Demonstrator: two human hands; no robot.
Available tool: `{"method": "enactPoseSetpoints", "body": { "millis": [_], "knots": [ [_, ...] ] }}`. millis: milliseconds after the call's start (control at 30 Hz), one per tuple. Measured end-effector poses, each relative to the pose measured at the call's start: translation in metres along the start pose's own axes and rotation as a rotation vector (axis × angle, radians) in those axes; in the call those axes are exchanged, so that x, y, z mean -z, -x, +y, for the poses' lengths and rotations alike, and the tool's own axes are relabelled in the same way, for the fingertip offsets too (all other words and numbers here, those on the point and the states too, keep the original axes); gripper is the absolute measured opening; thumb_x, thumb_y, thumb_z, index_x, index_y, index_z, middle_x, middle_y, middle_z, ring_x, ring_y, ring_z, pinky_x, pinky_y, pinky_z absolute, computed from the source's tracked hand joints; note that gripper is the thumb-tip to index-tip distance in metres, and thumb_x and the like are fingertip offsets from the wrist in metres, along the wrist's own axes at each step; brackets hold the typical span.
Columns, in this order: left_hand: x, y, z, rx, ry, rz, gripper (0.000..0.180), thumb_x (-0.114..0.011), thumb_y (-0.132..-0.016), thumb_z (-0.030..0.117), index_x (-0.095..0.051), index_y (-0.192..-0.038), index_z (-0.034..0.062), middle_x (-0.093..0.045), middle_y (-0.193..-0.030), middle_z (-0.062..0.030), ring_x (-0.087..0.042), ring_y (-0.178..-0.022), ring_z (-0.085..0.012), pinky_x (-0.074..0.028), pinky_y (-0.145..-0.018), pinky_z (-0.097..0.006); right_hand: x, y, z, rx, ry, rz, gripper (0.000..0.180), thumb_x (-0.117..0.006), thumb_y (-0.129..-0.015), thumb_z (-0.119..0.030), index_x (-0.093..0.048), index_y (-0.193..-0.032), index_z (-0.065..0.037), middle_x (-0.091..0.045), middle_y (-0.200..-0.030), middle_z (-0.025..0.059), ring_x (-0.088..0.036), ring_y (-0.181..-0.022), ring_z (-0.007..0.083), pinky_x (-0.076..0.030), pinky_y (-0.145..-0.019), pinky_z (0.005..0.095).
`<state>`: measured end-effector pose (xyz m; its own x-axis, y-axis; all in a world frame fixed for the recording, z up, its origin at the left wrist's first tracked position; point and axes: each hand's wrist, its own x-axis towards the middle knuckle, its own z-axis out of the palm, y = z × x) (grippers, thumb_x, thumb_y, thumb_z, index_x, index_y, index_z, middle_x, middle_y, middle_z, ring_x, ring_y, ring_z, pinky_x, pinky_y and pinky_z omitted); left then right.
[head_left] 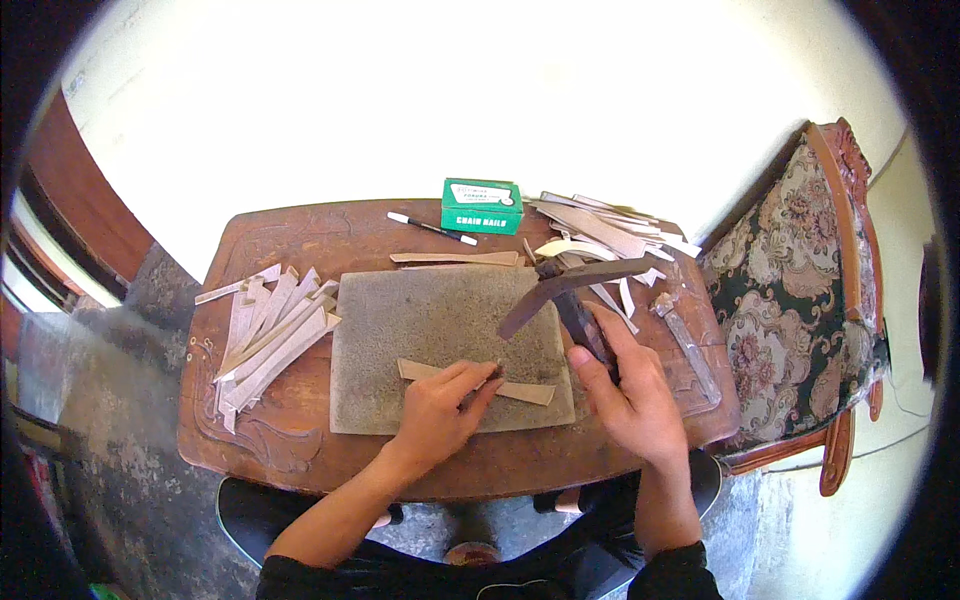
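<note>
A tan leather strip point(520, 391) lies across a grey stone slab point(420, 310) on a small wooden table point(300, 240). My left hand point(440, 405) presses down on the strip, with thumb and forefinger pinched at a small dark point near its middle; what they pinch is too small to tell. My right hand point(625, 385) grips the dark handle of a hammer point(570, 285), whose long head is raised above the slab and angled down toward the left.
A pile of pale strips point(265, 330) lies left of the slab, another heap point(600, 235) at the back right. A green box point(482, 205) and a black-and-white pen point(432, 229) sit at the back. A metal tool point(688, 345) lies at the right edge. An upholstered chair point(790, 290) stands to the right.
</note>
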<state>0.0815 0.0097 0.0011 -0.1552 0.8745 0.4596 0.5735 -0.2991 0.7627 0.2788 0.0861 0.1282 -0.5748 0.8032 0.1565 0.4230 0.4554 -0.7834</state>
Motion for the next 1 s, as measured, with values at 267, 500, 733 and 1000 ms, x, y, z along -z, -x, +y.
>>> {"method": "enactPoseSetpoints", "body": {
  "millis": [267, 500, 733, 1000],
  "knots": [
    [-0.001, 0.0, 0.0, -0.012, -0.007, 0.015, 0.018, -0.075, -0.089, 0.006, -0.071, -0.105, -0.0003, -0.072, -0.09, -0.0125, -0.067, -0.064, -0.0213, -0.051, -0.055, -0.031, 0.01, 0.012, -0.022, 0.144, 0.143, -0.06, 0.044, -0.064, -0.099, -0.016, -0.049, -0.138, -0.002, -0.067, -0.102, 0.0284, -0.067, -0.096, 0.0493, -0.053, -0.077, 0.0487],
    [-0.002, 0.001, -0.002, -0.01, -0.006, 0.009, 0.018, -0.075, -0.089, 0.006, -0.071, -0.106, -0.0004, -0.072, -0.091, -0.0127, -0.068, -0.065, -0.022, -0.052, -0.055, -0.031, 0.01, 0.015, -0.029, 0.166, 0.229, -0.066, 0.047, -0.065, -0.098, -0.014, -0.048, -0.139, -0.002, -0.067, -0.106, 0.0292, -0.067, -0.096, 0.0487, -0.054, -0.078, 0.0494],
    [-0.002, -0.002, -0.001, -0.024, -0.005, 0.003, 0.019, -0.075, -0.09, 0.007, -0.071, -0.106, -0.001, -0.072, -0.091, -0.0126, -0.067, -0.065, -0.0217, -0.052, -0.055, -0.031, 0.006, 0.015, -0.018, 0.16, 0.223, -0.063, 0.046, -0.066, -0.098, -0.014, -0.049, -0.139, -0.002, -0.068, -0.102, 0.0284, -0.068, -0.094, 0.0483, -0.054, -0.077, 0.0492],
    [-0.002, 0.0, -0.003, -0.02, -0.007, 0.003, 0.019, -0.075, -0.09, 0.007, -0.071, -0.106, -0.0011, -0.072, -0.091, -0.0125, -0.067, -0.064, -0.021, -0.052, -0.055, -0.031, 0.006, 0.015, -0.017, 0.173, 0.215, -0.046, 0.044, -0.065, -0.098, -0.014, -0.049, -0.137, -0.002, -0.068, -0.098, 0.0283, -0.068, -0.091, 0.0484, -0.053, -0.074, 0.0499]
  ]
}}
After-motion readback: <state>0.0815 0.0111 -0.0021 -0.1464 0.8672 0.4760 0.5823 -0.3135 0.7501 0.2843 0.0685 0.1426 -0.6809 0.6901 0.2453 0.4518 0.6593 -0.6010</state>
